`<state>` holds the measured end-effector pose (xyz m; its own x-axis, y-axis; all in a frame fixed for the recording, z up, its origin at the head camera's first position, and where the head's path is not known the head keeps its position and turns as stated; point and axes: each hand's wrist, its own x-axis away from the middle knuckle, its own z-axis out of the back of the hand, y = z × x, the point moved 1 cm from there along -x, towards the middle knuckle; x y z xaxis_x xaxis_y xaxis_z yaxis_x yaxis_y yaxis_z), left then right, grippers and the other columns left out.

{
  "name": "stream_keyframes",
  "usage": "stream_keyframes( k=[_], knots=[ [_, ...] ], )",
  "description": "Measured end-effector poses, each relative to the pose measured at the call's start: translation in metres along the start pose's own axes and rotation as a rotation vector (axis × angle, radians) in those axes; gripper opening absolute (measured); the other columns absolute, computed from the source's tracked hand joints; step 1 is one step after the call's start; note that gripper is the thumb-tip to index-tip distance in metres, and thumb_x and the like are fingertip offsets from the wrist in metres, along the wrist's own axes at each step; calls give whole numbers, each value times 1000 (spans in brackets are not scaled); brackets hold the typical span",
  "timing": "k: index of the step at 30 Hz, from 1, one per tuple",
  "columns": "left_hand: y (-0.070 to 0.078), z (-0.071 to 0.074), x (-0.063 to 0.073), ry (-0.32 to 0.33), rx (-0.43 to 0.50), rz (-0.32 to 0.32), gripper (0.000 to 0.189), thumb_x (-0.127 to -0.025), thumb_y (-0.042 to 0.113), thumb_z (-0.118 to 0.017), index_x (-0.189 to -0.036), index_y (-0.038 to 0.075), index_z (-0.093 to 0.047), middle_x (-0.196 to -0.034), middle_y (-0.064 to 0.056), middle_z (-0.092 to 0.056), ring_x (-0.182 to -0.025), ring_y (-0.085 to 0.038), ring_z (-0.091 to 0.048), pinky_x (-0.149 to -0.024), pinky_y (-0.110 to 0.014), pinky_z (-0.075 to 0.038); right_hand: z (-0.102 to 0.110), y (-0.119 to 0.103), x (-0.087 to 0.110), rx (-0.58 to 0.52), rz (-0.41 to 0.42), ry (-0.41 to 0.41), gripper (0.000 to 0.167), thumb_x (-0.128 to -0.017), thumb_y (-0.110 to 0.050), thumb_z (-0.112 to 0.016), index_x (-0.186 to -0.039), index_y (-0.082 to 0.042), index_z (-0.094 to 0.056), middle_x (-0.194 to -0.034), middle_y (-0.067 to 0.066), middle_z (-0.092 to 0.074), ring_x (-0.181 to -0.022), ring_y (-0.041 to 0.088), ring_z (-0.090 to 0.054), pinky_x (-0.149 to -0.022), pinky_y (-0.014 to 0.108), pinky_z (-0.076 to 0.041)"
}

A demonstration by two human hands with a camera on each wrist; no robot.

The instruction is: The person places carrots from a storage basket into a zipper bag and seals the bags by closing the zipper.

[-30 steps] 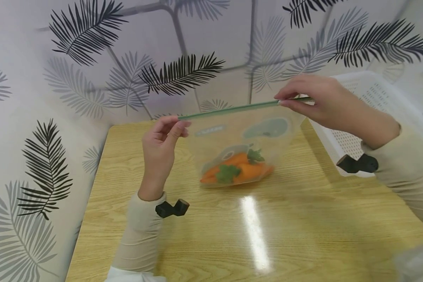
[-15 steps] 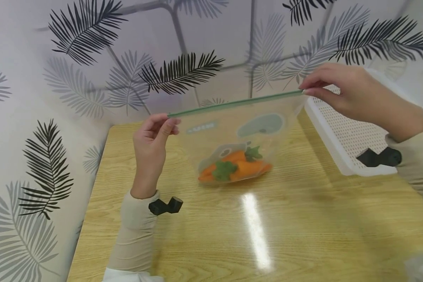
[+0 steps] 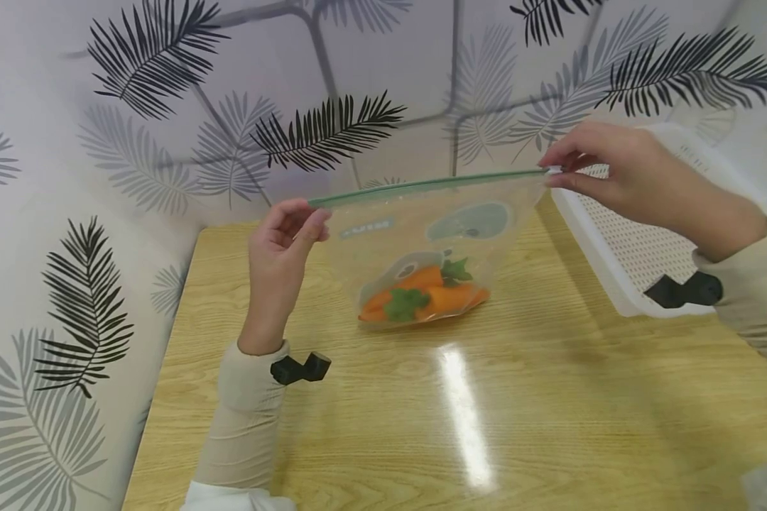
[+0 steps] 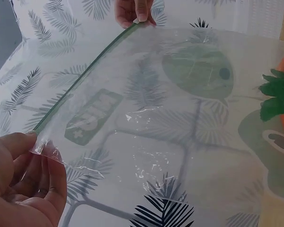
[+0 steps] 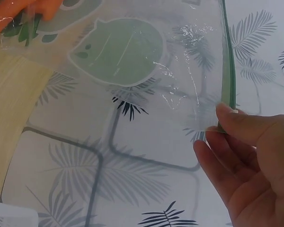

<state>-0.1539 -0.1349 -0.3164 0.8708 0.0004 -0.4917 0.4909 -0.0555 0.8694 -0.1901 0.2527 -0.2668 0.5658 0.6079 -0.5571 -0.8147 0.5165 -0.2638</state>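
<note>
A clear zip bag [image 3: 415,227] with a green zip strip and pale green printed shapes hangs between my two hands, over the table's back part. Orange carrots [image 3: 450,299] with green leafy tops lie at its bottom. My left hand [image 3: 275,262] pinches the strip's left corner between thumb and fingers. At the other end my right hand [image 3: 633,177] pinches the strip, with a small white slider [image 5: 232,111] by the thumb in the right wrist view. The strip [image 4: 85,73] runs taut from hand to hand in the left wrist view.
A white perforated basket [image 3: 620,284] stands on the right of the wooden table [image 3: 371,419], partly behind my right forearm. Behind the table rises a leaf-patterned wall covering [image 3: 396,64]. Black wrist cameras [image 3: 300,367] sit on both sleeves.
My right hand has moved right along the strip to the bag's right end, and my left hand has shifted slightly left. The bag is now stretched wider and sits a little higher.
</note>
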Motion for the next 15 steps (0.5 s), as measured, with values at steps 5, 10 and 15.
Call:
stream_keyframes(
  k=[5, 10, 15],
  knots=[
    [2, 2, -6, -30, -118, 4, 21, -87, 4, -64, -107, -1, -60, -87, -10, -60, -74, -22, -58, -70, -27, -53, -1, -3, -2, 3, -36, 1, 37, -67, 14, -75, -99, -1, -66, -93, 2, -63, -88, -8, -52, -78, 6, -42],
    [7, 6, -13, -50, -208, 24, 17, -87, 4, -64, -104, -2, -63, -83, -7, -59, -73, -19, -58, -71, -26, -52, -2, -4, -6, 3, -41, 10, 33, -68, 15, -74, -98, 1, -66, -93, 5, -64, -89, -10, -50, -76, 4, -43],
    [21, 5, -24, -92, -282, 14, 15, -88, 3, -62, -100, -5, -62, -82, -10, -59, -73, -21, -58, -71, -26, -51, 0, -4, -11, -3, -90, 16, 30, -70, 14, -73, -97, 1, -67, -92, 3, -64, -89, -9, -50, -75, 4, -43]
  ],
)
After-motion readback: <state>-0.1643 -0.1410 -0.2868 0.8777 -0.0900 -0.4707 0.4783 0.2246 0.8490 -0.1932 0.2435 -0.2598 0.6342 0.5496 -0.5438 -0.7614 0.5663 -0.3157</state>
